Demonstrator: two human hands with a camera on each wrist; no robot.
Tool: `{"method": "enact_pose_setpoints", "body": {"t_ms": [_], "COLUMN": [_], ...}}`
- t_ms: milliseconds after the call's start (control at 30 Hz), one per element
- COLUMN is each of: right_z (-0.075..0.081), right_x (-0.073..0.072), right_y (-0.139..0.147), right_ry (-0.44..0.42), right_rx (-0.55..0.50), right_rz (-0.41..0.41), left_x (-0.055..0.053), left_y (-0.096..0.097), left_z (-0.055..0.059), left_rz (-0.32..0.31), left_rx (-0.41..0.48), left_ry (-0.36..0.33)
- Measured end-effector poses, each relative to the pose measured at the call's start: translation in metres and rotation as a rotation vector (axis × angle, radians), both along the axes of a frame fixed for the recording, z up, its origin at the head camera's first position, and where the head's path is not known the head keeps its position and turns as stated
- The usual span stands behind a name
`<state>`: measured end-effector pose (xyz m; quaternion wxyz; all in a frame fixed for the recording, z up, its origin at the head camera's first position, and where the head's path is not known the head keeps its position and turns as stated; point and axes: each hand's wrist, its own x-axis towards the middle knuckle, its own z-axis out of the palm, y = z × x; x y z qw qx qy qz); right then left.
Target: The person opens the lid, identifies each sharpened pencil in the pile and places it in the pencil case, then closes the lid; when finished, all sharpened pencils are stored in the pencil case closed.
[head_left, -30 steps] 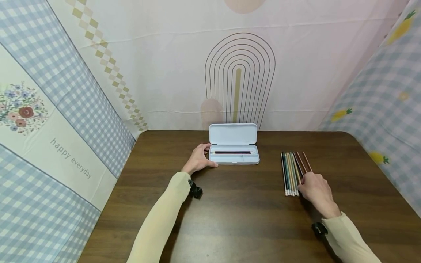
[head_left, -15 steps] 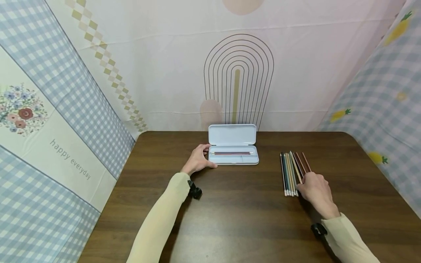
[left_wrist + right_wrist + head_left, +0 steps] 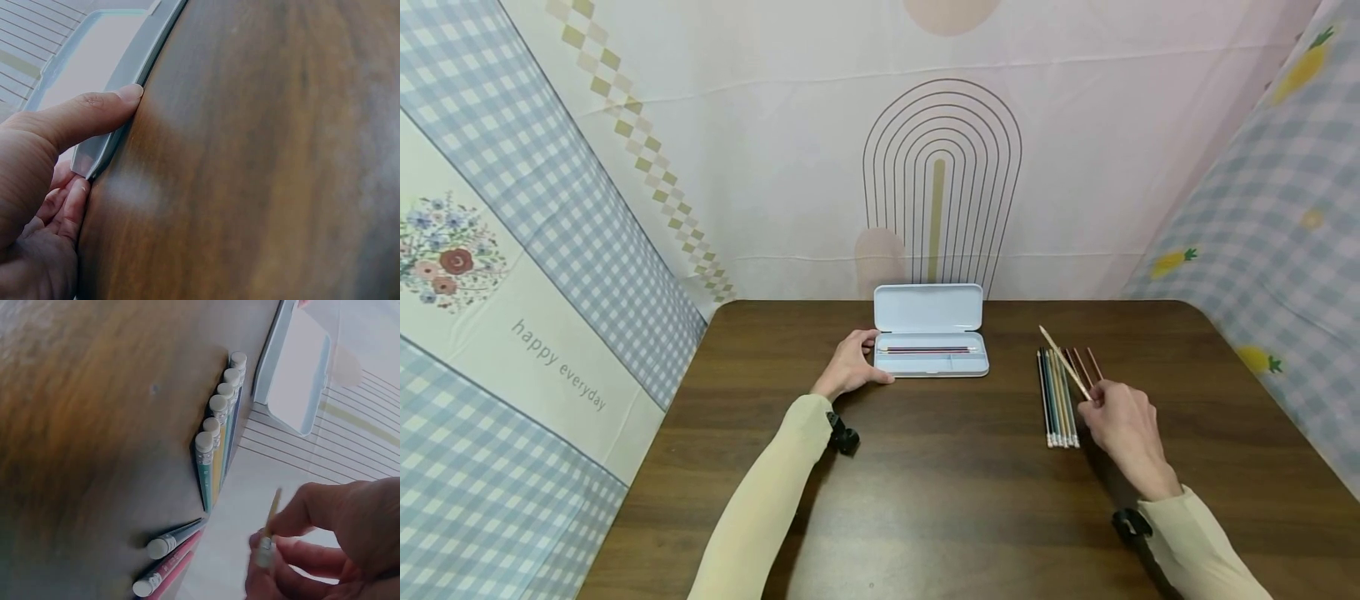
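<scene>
My left hand [image 3: 850, 367] grips the left end of a light blue pencil case [image 3: 917, 373], thumb at the front edge and fingers round the side. The case lies with its lid [image 3: 928, 308] raised, and a few pencils [image 3: 925, 350] lie in its long compartment. In the right wrist view a yellow pencil [image 3: 265, 553] is pinched between the thumb and fingers of my right hand [image 3: 1123, 429], close to its eraser end. It slants up and left above a row of pencils [image 3: 1055, 408] lying side by side. The white erasers of that row point toward me.
Beside the row, a dark pencil [image 3: 172, 542] and reddish pencils [image 3: 164, 572] lie slightly apart, partly behind my right hand in the head view. Everything rests on a brown wooden table [image 3: 955, 500]. Patterned cloths [image 3: 790, 167] hang behind and at both sides.
My right hand has lifted the yellow pencil from the right side of the row and swung its tip left and up. My left hand has stayed on the case.
</scene>
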<state>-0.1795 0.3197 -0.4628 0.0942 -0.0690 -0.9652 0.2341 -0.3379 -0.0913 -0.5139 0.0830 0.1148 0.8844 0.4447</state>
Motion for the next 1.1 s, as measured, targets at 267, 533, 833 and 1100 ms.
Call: {"method": "enact_pose_setpoints", "body": {"t_ms": [267,533,833,1100], "right_z": [-0.002,0.001,0.004,0.003], "right_x": [-0.008,-0.024,-0.053,-0.083], "right_y": [-0.005,-0.014,-0.035,-0.054], "right_ry": [0.163,0.235,0.166,0.090], "right_rx": [-0.021,-0.049,-0.073,-0.082], "right_rz": [0.055,0.234,0.385,0.459], "left_x": [0.001,0.001,0.001,0.000], "left_y": [0.000,0.000,-0.002,0.000], "left_z": [0.001,0.002,0.000,0.001], "left_rz": [-0.001,-0.004,0.002,-0.004], "left_rx": [0.006,0.017,0.002,0.010], "left_ry": [-0.005,-0.005,-0.001,0.006]}}
